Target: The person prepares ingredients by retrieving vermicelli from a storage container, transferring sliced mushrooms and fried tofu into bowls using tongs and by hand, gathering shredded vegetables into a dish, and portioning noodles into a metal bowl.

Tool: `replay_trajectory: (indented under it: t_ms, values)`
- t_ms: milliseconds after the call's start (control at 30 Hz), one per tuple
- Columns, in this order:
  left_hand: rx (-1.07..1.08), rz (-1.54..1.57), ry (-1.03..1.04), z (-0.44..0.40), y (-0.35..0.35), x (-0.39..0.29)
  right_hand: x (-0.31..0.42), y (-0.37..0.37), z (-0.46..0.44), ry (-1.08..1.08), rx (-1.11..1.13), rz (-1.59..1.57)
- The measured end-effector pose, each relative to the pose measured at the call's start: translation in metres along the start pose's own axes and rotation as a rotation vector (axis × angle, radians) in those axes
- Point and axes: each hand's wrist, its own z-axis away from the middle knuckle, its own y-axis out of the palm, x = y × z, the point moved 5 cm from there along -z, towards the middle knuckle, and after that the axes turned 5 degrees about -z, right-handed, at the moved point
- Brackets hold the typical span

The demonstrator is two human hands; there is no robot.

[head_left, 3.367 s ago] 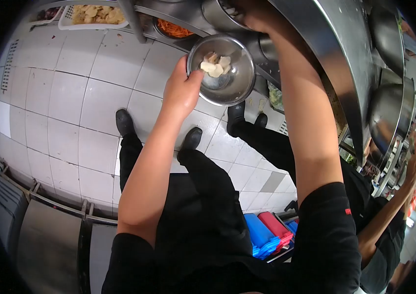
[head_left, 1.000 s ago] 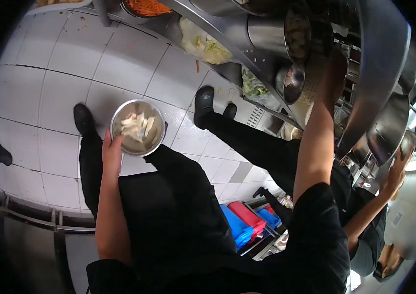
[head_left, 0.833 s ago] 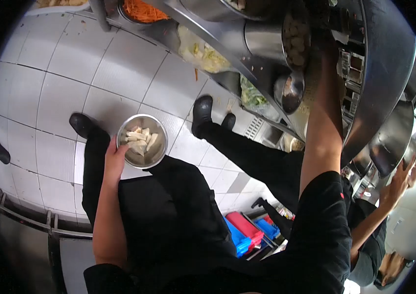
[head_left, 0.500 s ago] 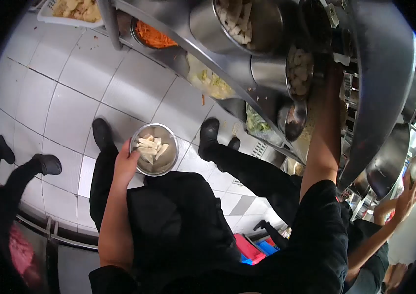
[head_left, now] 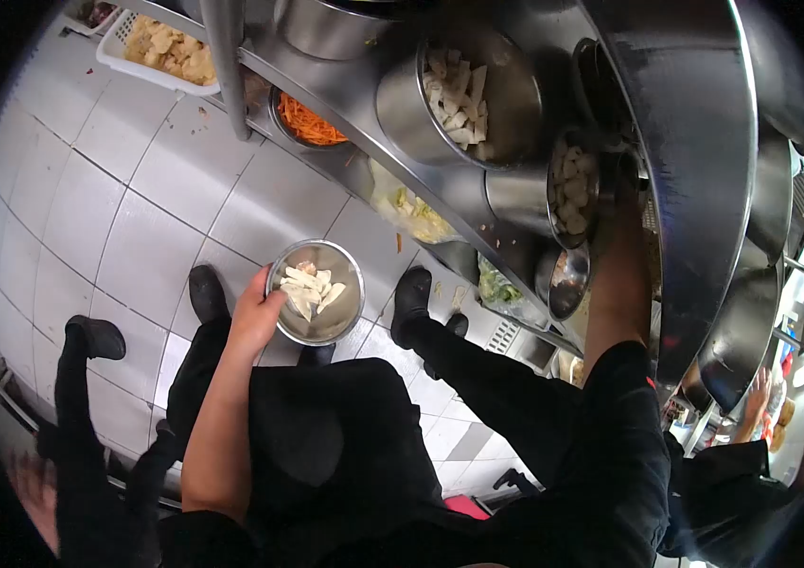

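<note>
My left hand [head_left: 258, 314] is closed on the rim of a round steel bowl [head_left: 351, 289], held low above the floor. Several pale, wedge-like food pieces [head_left: 312, 289] lie inside it. My right arm stretches under the steel shelf edge, where my right hand [head_left: 623, 185] is deep in shadow and its fingers are hidden. Close beside that hand is a steel pot of pale round chunks [head_left: 572, 187]. Below the pot sits a small steel bowl [head_left: 569, 284] with some food bits in it.
A larger pot [head_left: 402, 99] of white slices, a bowl of shredded carrot [head_left: 307, 121] and bagged greens [head_left: 496, 286] stand on the shelves. A white basket [head_left: 151, 78] is at upper left. Woks [head_left: 742, 331] line the right. Other people stand at left and right.
The view has shifted a little, with more of the basket and pots showing. A person at the left has come closer; the one at the right has changed position. My left hand still grips the bowl.
</note>
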Motion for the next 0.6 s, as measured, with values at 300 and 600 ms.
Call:
replay_trajectory:
  t_ms: [300,600]
  values:
    - [0.060,-0.064,-0.023,-0.007,0.004,0.007,-0.042,-0.007,0.027,0.045,-0.092,-0.113]
    - [0.064,0.077,0.055,-0.023,0.003,0.001,-0.093,-0.031,0.067,0.198,-0.239,-0.463]
